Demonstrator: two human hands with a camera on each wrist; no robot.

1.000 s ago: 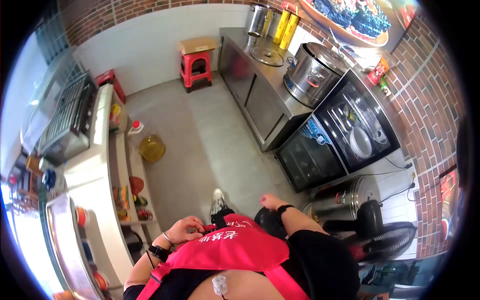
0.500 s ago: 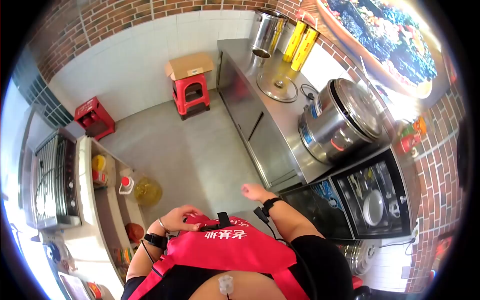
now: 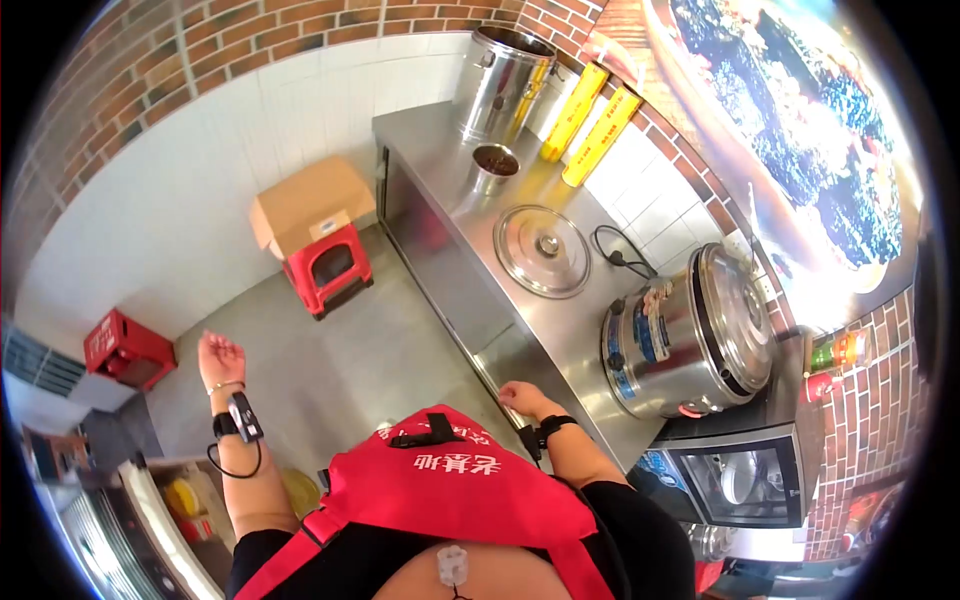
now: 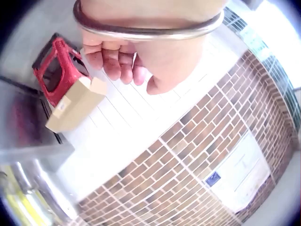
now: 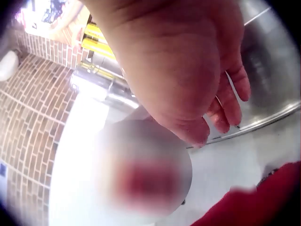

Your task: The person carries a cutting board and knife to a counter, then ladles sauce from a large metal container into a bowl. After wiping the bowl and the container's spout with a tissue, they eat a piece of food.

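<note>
My left hand (image 3: pixel 220 362) reaches out to the left over the floor, away from the body, with loosely bent fingers and nothing in them. In the left wrist view the same hand (image 4: pixel 160 61) shows relaxed fingers below a metal bangle. My right hand (image 3: pixel 522 400) hangs low beside the front of the steel counter (image 3: pixel 440 250), in front of the red apron (image 3: pixel 440 500). Seen from the right wrist, that hand (image 5: pixel 183 70) has its fingers pointing down, slightly bent and holding nothing.
A red stool (image 3: pixel 330 270) bearing an open cardboard box (image 3: pixel 310 205) stands by the wall. On the counter are a tall steel pot (image 3: pixel 500 85), a small steel container (image 3: pixel 494 170), a lid (image 3: pixel 542 250) and a large lidded pot (image 3: pixel 670 340). A red crate (image 3: pixel 130 350) sits at far left.
My left hand has left the apron front and swung out to the left. The view has moved forward, bringing the counter and stool closer; the right hand stays low and unoccupied.
</note>
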